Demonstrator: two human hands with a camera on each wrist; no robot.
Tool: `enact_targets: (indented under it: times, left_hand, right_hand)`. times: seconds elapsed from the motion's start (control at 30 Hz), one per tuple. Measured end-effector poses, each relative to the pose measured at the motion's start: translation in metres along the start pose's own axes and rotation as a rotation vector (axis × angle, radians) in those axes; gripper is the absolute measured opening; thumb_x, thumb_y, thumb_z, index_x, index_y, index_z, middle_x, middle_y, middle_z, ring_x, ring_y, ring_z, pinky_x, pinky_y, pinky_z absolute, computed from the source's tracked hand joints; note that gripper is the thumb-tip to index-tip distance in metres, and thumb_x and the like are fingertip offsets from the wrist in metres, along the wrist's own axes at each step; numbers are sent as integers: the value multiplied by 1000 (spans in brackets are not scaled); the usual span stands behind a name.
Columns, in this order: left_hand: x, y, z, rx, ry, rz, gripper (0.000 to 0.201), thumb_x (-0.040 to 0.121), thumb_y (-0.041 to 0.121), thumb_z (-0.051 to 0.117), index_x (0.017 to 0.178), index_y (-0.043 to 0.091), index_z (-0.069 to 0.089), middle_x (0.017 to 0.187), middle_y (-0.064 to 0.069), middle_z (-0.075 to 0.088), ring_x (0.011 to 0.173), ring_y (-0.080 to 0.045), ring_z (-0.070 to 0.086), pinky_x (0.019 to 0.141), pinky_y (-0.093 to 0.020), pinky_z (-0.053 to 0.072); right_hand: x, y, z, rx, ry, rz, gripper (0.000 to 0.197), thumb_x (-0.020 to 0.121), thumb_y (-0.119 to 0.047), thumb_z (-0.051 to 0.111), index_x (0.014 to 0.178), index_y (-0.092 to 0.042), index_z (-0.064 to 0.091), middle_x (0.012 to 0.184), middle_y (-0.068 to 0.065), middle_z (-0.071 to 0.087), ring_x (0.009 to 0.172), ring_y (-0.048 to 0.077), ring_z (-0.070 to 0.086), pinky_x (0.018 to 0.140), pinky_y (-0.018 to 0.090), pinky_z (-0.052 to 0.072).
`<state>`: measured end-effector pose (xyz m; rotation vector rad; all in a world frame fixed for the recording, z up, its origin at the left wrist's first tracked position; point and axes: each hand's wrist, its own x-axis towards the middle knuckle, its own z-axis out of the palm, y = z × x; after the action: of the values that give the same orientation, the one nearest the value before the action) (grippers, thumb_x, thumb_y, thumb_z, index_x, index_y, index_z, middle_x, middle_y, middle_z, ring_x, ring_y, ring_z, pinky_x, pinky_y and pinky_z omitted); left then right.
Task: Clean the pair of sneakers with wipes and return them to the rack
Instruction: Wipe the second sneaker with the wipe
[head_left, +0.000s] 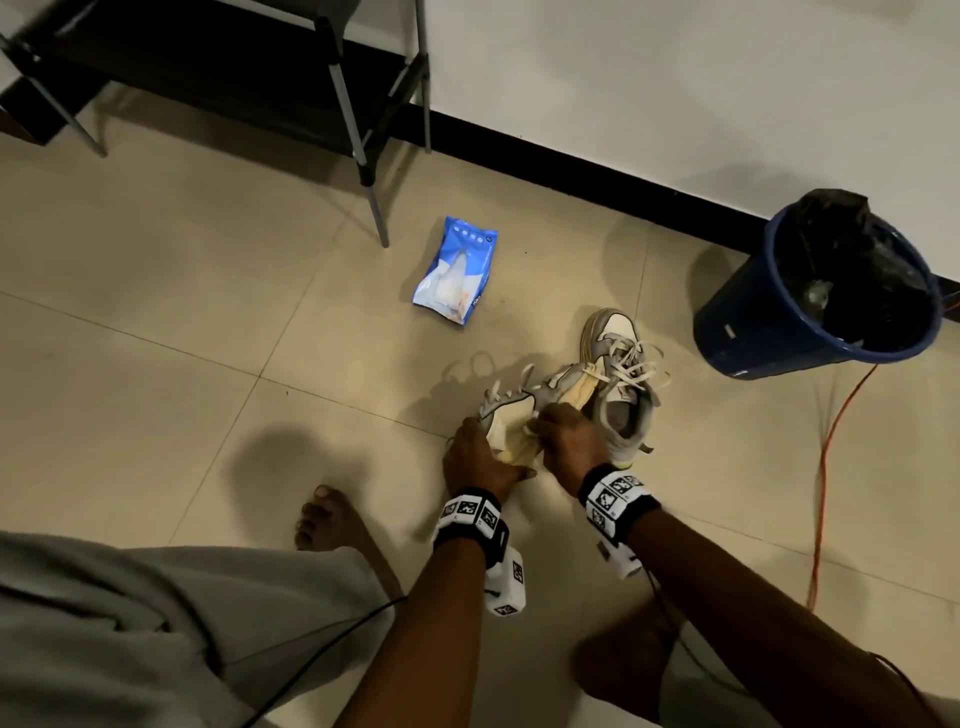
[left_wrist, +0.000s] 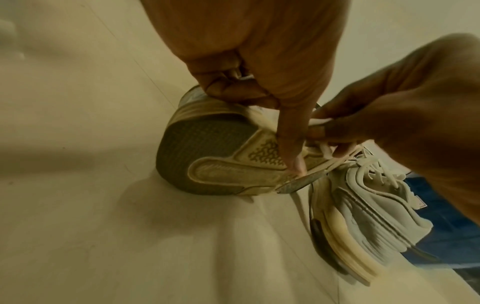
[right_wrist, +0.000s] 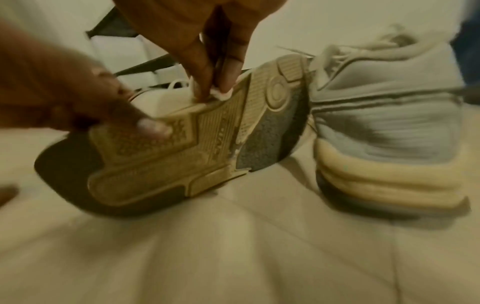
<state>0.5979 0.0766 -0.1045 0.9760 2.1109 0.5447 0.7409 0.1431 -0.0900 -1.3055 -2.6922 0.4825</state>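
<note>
Two grey-and-cream sneakers are on the tiled floor. One sneaker lies tipped on its side with its sole toward me. My left hand grips its heel end, thumb across the sole. My right hand pinches a small white wipe against the edge of that sole. The other sneaker stands upright just to the right, laces loose. The black shoe rack stands at the top left.
A blue pack of wipes lies on the floor between the rack and the shoes. A blue bin with a black liner stands by the wall at right. An orange cable runs along the floor. My bare feet are near.
</note>
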Motion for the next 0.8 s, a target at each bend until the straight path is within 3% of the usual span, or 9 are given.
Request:
enact_targets:
  times: [0.03, 0.17, 0.33, 0.37, 0.47, 0.5, 0.63, 0.73, 0.8]
  left_hand:
    - [1, -1, 1, -10, 9, 2, 100, 40, 51, 95, 117, 8, 49, 119, -10, 62, 112, -30, 58, 90, -36, 46]
    - [-3, -5, 5, -34, 41, 22, 99, 39, 50, 96, 117, 9, 50, 118, -8, 63, 109, -30, 58, 88, -36, 46]
    - [-1, -6, 6, -54, 45, 17, 99, 37, 51, 96, 116, 11, 50, 117, -7, 63, 108, -31, 58, 87, -37, 48]
    - [0, -8, 7, -58, 51, 21, 99, 37, 51, 96, 116, 11, 50, 117, -7, 63, 108, -31, 58, 86, -38, 48]
    - [-1, -10, 10, -65, 65, 31, 99, 36, 51, 96, 114, 11, 50, 116, -7, 63, 107, -31, 59, 86, -39, 50]
    - [-1, -11, 10, -66, 63, 32, 99, 36, 51, 96, 114, 11, 50, 116, -7, 63, 107, -30, 59, 86, -38, 50]
    - [-2, -10, 9, -81, 72, 24, 98, 37, 51, 96, 114, 12, 49, 115, -6, 63, 106, -30, 59, 86, -39, 50]
    - [-6, -11, 14, -72, 83, 43, 98, 42, 49, 95, 119, 11, 48, 119, -6, 61, 108, -29, 58, 87, -40, 49]
    - [-11, -11, 18, -85, 89, 35, 97, 44, 47, 95, 121, 11, 48, 121, -5, 61, 109, -28, 58, 89, -40, 48]
  right_hand:
    - [4, 7, -6, 4, -11, 6, 31, 67, 4, 68, 93, -11, 74, 90, 10, 65, 83, 32, 61, 62, 38, 53]
    - [20, 34, -25, 46, 263, 447, 23, 70, -4, 70, 89, -14, 76, 88, 11, 69, 83, 32, 64, 74, 36, 50]
    - [1, -3, -4, -90, 45, 22, 31, 68, 1, 68, 93, -15, 75, 88, 8, 66, 82, 32, 60, 58, 34, 49]
    - [6, 7, -9, -102, 55, 45, 30, 67, 0, 68, 92, -16, 75, 86, 9, 67, 81, 33, 60, 60, 35, 49]
    - [19, 29, -28, -14, 274, 463, 26, 72, -14, 62, 93, -21, 77, 90, 7, 71, 87, 34, 61, 78, 39, 48]
    - [19, 23, -28, 6, 290, 506, 26, 73, -14, 62, 93, -21, 77, 91, 8, 71, 88, 34, 62, 81, 38, 46]
    - [11, -4, -13, -57, 45, 70, 29, 72, -5, 68, 98, -15, 74, 90, 10, 66, 85, 32, 59, 62, 36, 48]
    - [29, 26, -32, 9, 163, 450, 25, 76, -11, 63, 96, -21, 75, 97, 8, 68, 93, 32, 60, 75, 40, 51]
    - [33, 15, -31, 37, 87, 398, 28, 77, -8, 62, 98, -22, 74, 98, 7, 66, 92, 29, 60, 74, 37, 51]
